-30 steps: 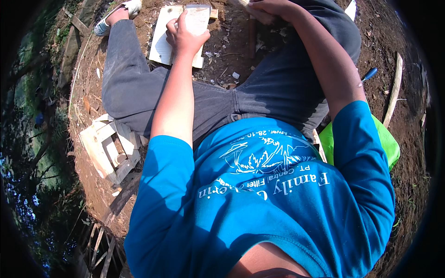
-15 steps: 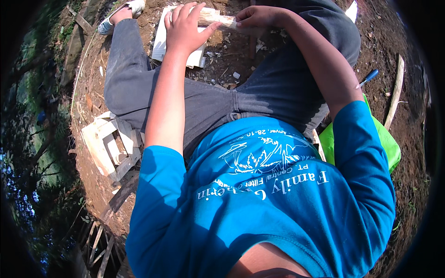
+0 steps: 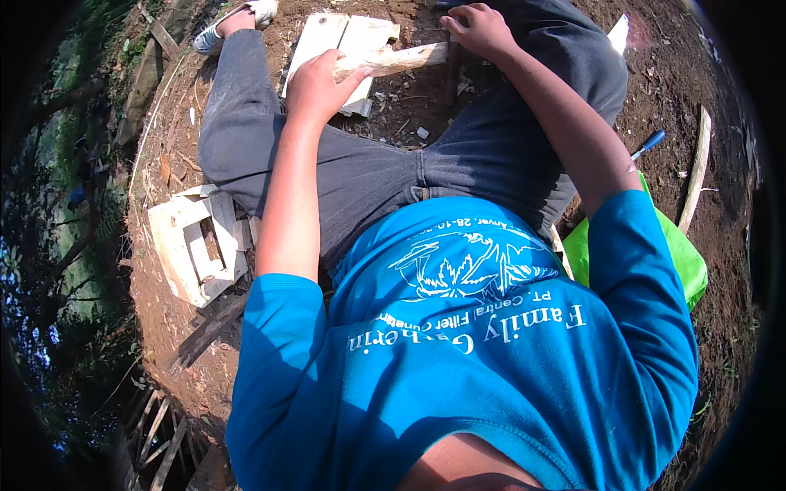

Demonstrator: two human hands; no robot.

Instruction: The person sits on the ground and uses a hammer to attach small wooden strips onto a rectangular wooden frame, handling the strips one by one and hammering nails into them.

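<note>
Shifted since the earlier frame: left hand (image 3: pixel 315 82), previously laid flat on the pale boards (image 3: pixel 327 41), is now closed on the near end of a wooden stick (image 3: pixel 397 59). Right hand (image 3: pixel 479 29) is clamped on its far end. Stick is held level above the soil, between the knees.

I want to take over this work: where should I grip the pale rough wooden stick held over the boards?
Probably the bare middle of the pale rough wooden stick, from above: it lies roughly level, the left hand holds one end, the right hand the other.
</note>
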